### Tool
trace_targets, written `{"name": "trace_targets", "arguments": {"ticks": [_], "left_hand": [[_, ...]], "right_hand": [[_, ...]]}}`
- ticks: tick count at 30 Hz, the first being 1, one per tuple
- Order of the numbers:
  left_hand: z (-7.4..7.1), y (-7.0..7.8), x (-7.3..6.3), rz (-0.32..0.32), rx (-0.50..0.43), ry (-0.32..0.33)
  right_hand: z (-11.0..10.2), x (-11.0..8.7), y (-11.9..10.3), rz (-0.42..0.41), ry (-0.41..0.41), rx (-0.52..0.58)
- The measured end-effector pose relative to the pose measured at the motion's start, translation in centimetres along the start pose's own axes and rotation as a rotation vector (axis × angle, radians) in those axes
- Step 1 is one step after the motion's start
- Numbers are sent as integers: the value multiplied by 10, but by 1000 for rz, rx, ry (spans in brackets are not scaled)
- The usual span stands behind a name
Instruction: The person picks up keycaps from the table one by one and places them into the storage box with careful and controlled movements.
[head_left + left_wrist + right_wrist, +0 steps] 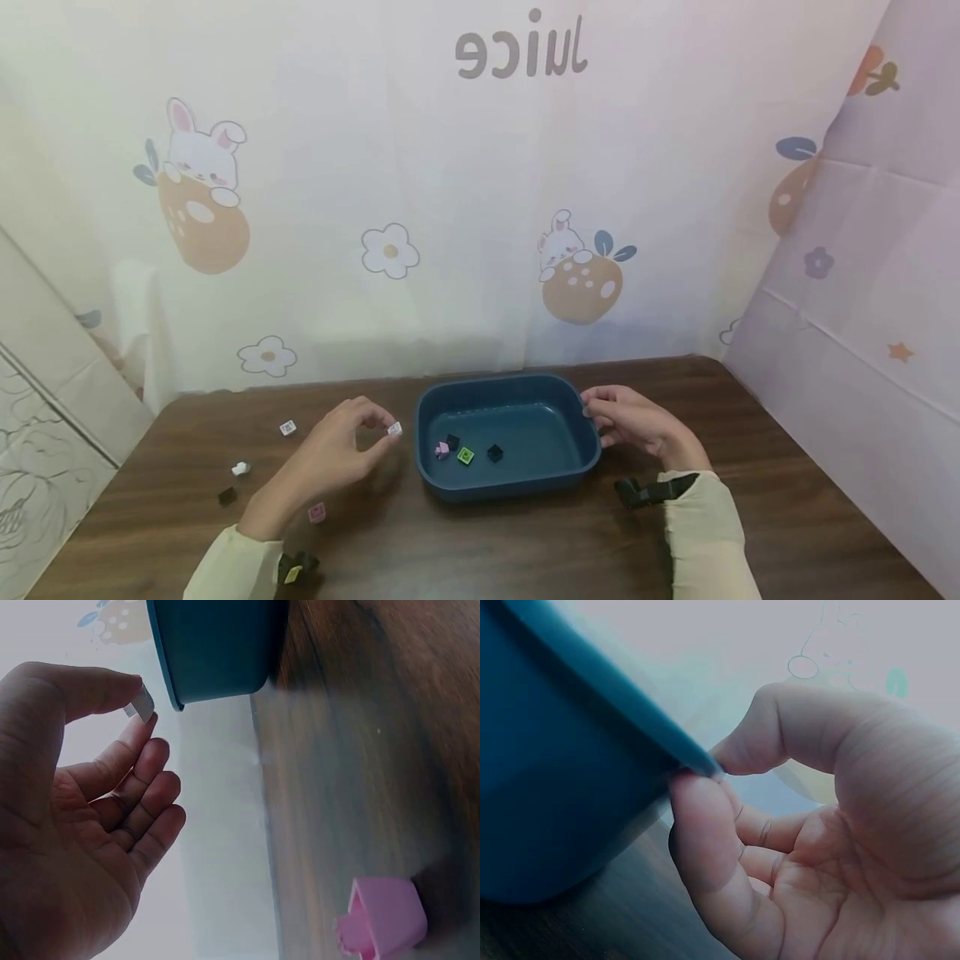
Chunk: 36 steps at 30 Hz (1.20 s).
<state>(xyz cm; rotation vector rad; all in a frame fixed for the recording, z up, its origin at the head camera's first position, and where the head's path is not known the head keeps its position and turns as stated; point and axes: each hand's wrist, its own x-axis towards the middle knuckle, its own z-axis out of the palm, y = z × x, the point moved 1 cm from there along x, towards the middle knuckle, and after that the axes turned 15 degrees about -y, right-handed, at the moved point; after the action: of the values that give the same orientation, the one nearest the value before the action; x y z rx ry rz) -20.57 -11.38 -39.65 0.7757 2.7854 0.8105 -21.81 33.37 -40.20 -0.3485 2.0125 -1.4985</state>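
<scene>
Seen from the head camera, a small white block [395,428] hangs just beside the dark teal rectangular basin [510,490], at its nine o'clock, outside the rim. The left hand [336,450] pinches it between the thumb and index fingertips; its other fingers are bent and loose. The block is little and squarish, with a faint grey mark on its face; in the left wrist view it looks grey and shaded.

At the basin's three o'clock, the right hand [637,423] grips the rim between thumb and fingers. The basin is smooth and round-cornered. On its floor, toward nine o'clock, lie a pink block [442,450], a bright green block [466,456] and a black block [452,442]; a second black one [495,453] sits nearer the middle.

On the dark brown wood-grain table [450,558], around the left hand, lie a white piece [288,427] at nine o'clock, a black piece [227,497] at eight and a hollow, tapered pink piece [317,512] at seven.
</scene>
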Motion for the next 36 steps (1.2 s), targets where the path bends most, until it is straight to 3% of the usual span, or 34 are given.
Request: {"name": "trace_targets", "arguments": {"ticks": [20,36], "left_hand": [[6,19,14,3,-15,-19],[6,33,25,45,9,-14]], "right_hand": [[1,-3,0,-14,1,11],[2,-2,0,-6,16,15]]}}
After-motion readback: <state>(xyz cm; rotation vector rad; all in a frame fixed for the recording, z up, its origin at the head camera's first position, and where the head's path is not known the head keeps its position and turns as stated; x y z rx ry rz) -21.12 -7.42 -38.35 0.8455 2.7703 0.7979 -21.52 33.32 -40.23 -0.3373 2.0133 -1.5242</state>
